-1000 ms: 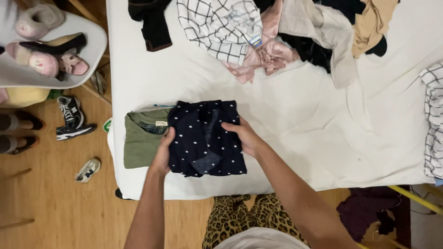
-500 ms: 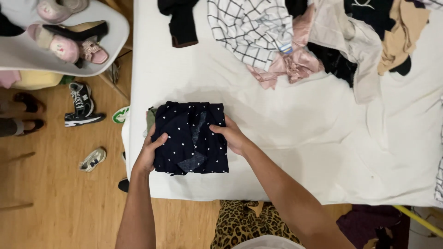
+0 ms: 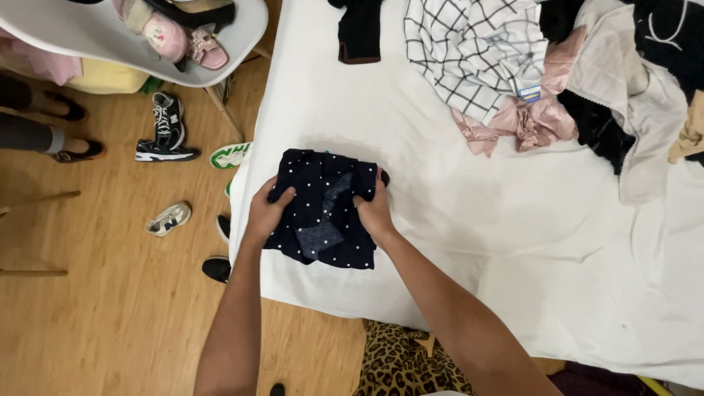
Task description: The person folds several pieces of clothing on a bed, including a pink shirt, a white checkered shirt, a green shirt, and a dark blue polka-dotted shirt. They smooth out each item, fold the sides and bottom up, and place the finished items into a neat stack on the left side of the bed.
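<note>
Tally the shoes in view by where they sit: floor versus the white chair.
Floor shoes: 8, among them a black sneaker and a small grey one.
White chair shoes: 3, including a pink pair.
Total: 11

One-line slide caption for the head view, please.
Both hands, left and right, grip a folded navy dotted garment on a white-sheeted bed.

A folded navy polka-dot garment (image 3: 323,209) lies flat at the white bed's (image 3: 455,242) corner.

Two hands (image 3: 265,214), one folded garment (image 3: 323,209)
</note>
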